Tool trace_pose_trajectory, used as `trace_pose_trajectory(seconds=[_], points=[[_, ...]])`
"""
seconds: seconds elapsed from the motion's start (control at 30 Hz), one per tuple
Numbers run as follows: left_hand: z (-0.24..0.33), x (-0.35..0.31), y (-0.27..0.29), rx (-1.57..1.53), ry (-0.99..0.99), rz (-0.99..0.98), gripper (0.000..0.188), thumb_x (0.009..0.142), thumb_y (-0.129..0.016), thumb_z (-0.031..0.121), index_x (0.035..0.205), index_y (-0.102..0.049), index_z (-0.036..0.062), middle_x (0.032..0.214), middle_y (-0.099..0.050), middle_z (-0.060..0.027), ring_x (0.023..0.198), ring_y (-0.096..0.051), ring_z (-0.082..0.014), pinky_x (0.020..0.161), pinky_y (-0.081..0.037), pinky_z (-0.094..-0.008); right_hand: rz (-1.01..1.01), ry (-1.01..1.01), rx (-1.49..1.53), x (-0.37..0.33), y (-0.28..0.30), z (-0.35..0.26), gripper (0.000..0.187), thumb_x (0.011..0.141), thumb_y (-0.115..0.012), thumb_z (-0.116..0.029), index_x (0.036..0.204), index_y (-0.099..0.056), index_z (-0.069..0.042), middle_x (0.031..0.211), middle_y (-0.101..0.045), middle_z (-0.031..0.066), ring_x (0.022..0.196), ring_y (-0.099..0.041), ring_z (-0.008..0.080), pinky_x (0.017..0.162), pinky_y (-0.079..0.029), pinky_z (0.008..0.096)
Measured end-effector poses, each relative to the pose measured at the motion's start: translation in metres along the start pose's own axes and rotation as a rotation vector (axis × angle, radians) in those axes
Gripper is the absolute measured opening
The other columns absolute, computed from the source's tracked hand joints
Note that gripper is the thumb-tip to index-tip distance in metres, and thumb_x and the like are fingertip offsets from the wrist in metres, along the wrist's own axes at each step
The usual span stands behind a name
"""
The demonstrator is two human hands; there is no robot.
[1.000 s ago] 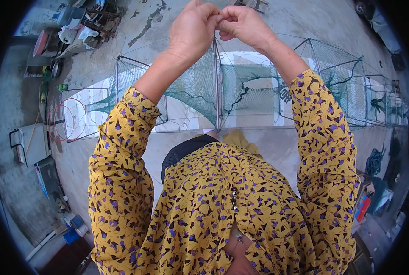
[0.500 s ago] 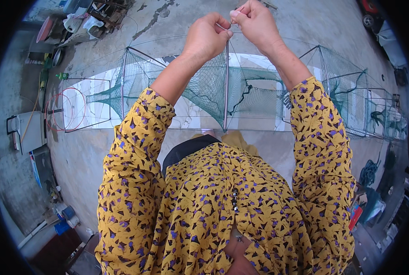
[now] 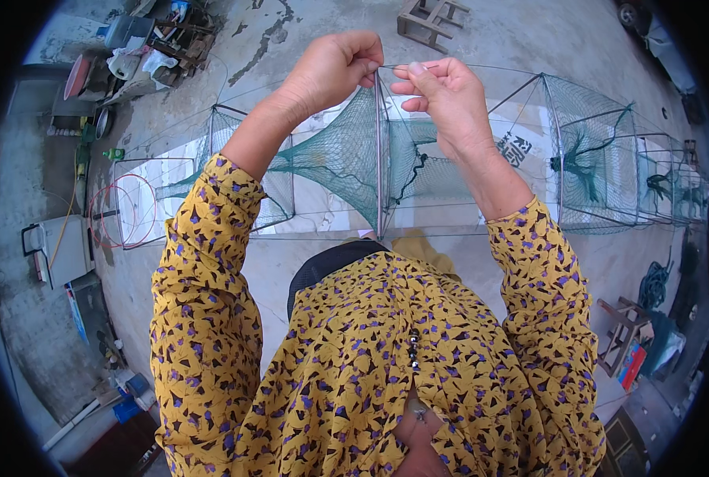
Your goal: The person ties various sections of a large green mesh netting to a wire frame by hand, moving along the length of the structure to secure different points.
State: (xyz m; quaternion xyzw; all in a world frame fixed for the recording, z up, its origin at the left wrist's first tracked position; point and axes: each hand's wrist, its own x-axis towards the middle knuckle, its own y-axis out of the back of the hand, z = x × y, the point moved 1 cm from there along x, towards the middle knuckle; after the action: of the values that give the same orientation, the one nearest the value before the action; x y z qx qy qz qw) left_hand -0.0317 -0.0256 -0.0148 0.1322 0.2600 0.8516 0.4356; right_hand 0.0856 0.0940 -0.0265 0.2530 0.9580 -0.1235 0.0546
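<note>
A long folding net trap (image 3: pixel 346 151), green mesh over rectangular metal frames, stretches from left to right before me. My left hand (image 3: pixel 330 70) is closed in a pinch at the top corner of the middle metal frame (image 3: pixel 380 159), where thin cord meets it. Just to the right, my right hand (image 3: pixel 456 103) pinches a thin dark cord (image 3: pixel 396 67) between thumb and forefinger, its other fingers loosely curled. The two hands are close together but apart. Inside the mesh, a dark green drawcord (image 3: pixel 415 176) hangs right of the frame. What exactly the left fingertips grip is hidden.
Pale printed sheeting (image 3: pixel 481 213) lies under the trap on the concrete floor. Thin red hoops (image 3: pixel 124 211) stand at its left end. A wooden stool (image 3: pixel 427 24) is at the far side, another stool (image 3: pixel 626 326) at right. A white box (image 3: pixel 60 242) is by the left wall.
Both hands have come lower and nearer, the left moving slightly left. The right hand has opened its outer fingers and drawn away rightward. My view has shifted, showing the far stool.
</note>
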Motion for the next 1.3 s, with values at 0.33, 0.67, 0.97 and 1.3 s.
trace_pose_trajectory(seconds=[0.33, 0.67, 0.97, 1.3], points=[[0.002, 0.0, -0.003, 0.379, -0.356, 0.01, 0.002, 0.084, -0.052, 0.0, 0.085, -0.051, 0.0013, 0.074, -0.051, -0.0075, 0.064, -0.054, -0.0168, 0.059, -0.046, -0.0274, -0.018, 0.093, 0.111, -0.001, -0.002, 0.006, 0.014, 0.088, -0.053, -0.009, 0.092, -0.047, 0.003, 0.093, -0.06, 0.0157, 0.076, -0.062, 0.0172, 0.058, -0.051, 0.0238], [0.002, -0.006, -0.004, 0.448, -0.469, 0.062, 0.017, 0.072, -0.048, -0.009, 0.083, -0.05, 0.004, 0.073, -0.048, -0.0075, 0.063, -0.052, -0.021, 0.058, -0.044, -0.0294, -0.112, -0.522, 0.293, 0.02, -0.001, 0.027, 0.016, 0.089, -0.052, -0.01, 0.099, -0.051, 0.003, 0.098, -0.058, 0.0124, 0.087, -0.059, 0.0186, 0.073, -0.053, 0.0279], [0.0, -0.005, -0.006, 0.463, -0.483, 0.075, 0.018, 0.071, -0.05, -0.01, 0.083, -0.05, 0.0031, 0.073, -0.048, -0.0084, 0.065, -0.052, -0.0229, 0.059, -0.044, -0.0296, -0.091, -0.544, 0.202, 0.028, -0.005, 0.04, 0.015, 0.084, -0.06, -0.012, 0.093, -0.057, 0.0, 0.084, -0.061, 0.0057, 0.071, -0.06, 0.0126, 0.066, -0.054, 0.0251], [0.001, -0.005, -0.004, 0.465, -0.409, 0.04, 0.012, 0.075, -0.052, -0.002, 0.084, -0.051, 0.0063, 0.08, -0.053, -0.0104, 0.075, -0.057, -0.0327, 0.062, -0.046, -0.0374, -0.153, -0.156, -0.171, 0.02, -0.006, 0.026, 0.021, 0.084, -0.057, -0.012, 0.094, -0.058, 0.007, 0.081, -0.061, 0.0095, 0.062, -0.058, 0.0128, 0.048, -0.049, 0.0216]])
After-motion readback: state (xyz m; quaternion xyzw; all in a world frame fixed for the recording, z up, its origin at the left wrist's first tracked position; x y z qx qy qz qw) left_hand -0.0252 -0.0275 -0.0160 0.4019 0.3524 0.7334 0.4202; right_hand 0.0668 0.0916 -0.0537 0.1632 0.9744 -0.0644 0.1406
